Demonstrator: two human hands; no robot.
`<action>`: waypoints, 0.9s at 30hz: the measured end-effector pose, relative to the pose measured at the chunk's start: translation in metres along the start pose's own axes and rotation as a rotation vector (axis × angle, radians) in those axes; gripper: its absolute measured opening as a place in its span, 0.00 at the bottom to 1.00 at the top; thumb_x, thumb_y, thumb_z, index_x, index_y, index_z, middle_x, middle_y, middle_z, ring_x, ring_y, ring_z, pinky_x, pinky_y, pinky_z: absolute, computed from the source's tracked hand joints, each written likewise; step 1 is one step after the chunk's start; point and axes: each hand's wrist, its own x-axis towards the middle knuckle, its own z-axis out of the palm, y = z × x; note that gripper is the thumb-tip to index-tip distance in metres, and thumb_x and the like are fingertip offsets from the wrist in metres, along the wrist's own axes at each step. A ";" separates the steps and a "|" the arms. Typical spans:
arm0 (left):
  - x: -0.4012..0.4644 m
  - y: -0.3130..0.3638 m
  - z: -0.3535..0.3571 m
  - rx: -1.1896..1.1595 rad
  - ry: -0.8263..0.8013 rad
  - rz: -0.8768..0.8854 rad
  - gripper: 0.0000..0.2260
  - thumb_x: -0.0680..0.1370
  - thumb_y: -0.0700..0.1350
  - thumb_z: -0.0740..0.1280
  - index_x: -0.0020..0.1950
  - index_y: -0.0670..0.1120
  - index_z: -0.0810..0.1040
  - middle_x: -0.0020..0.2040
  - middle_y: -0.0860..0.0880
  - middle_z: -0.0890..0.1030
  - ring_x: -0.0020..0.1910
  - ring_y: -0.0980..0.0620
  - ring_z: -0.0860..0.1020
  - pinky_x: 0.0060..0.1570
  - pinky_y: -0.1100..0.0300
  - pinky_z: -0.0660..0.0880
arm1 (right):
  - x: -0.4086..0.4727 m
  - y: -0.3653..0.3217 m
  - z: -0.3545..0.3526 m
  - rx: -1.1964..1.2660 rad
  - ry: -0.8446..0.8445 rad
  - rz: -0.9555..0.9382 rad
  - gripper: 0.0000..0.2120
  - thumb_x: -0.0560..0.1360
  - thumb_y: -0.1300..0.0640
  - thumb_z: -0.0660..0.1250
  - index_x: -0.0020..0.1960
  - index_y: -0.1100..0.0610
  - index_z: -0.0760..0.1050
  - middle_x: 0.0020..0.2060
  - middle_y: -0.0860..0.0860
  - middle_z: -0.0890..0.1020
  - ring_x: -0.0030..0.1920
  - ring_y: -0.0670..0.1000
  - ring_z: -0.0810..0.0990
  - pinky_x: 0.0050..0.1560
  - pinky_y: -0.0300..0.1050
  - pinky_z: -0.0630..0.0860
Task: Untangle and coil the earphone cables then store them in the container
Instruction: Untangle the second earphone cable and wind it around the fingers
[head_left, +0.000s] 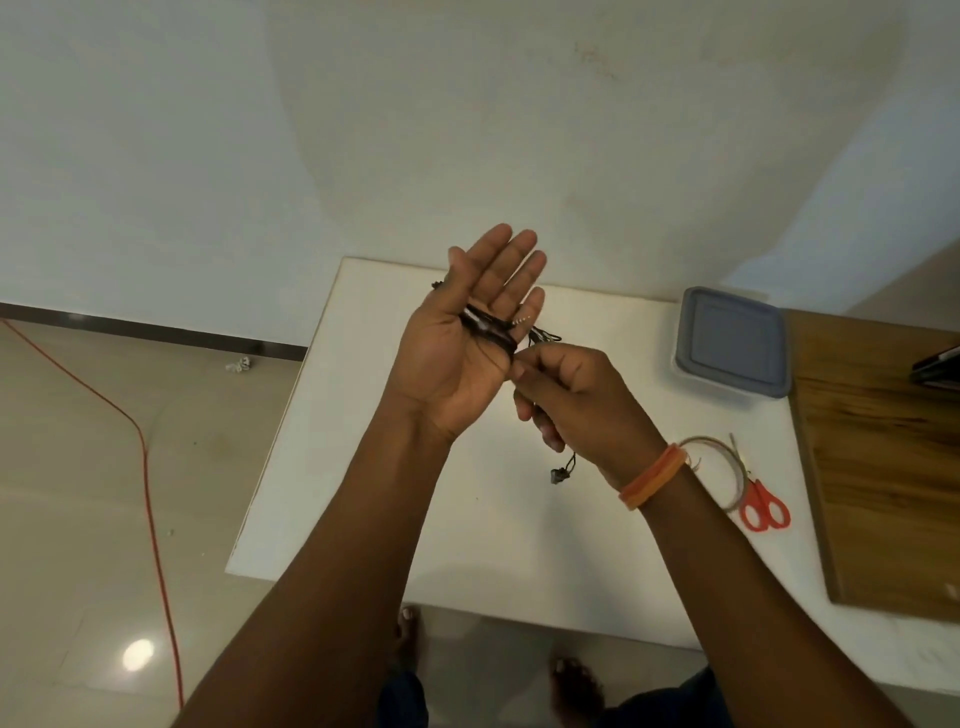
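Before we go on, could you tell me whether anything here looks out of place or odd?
Only small things: a crumpled white scrap and an orange cord lie on the floor left of the table. The container is lidded.

I stood barefoot in a plain home room: tiled floor (78, 467), white desk (363, 467), red scissors (763, 506).
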 end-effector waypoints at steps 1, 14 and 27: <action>0.001 0.001 -0.001 0.029 0.059 0.018 0.23 0.85 0.52 0.51 0.75 0.41 0.65 0.72 0.42 0.72 0.70 0.45 0.72 0.74 0.48 0.63 | 0.000 -0.001 0.000 -0.061 -0.035 0.005 0.08 0.80 0.56 0.64 0.47 0.58 0.80 0.29 0.50 0.79 0.24 0.48 0.71 0.25 0.41 0.70; -0.005 -0.021 -0.008 1.112 0.077 -0.032 0.17 0.83 0.54 0.59 0.55 0.42 0.79 0.47 0.51 0.83 0.43 0.58 0.82 0.47 0.61 0.75 | -0.015 -0.033 -0.038 -0.674 -0.056 -0.116 0.05 0.70 0.59 0.74 0.46 0.52 0.83 0.35 0.45 0.84 0.30 0.40 0.80 0.40 0.38 0.78; -0.023 -0.012 0.017 0.714 -0.393 -0.817 0.43 0.70 0.72 0.47 0.50 0.36 0.83 0.49 0.36 0.84 0.50 0.40 0.84 0.49 0.49 0.82 | -0.011 -0.033 -0.063 -0.355 0.031 -0.317 0.03 0.68 0.57 0.77 0.41 0.53 0.84 0.29 0.41 0.82 0.25 0.42 0.75 0.29 0.30 0.69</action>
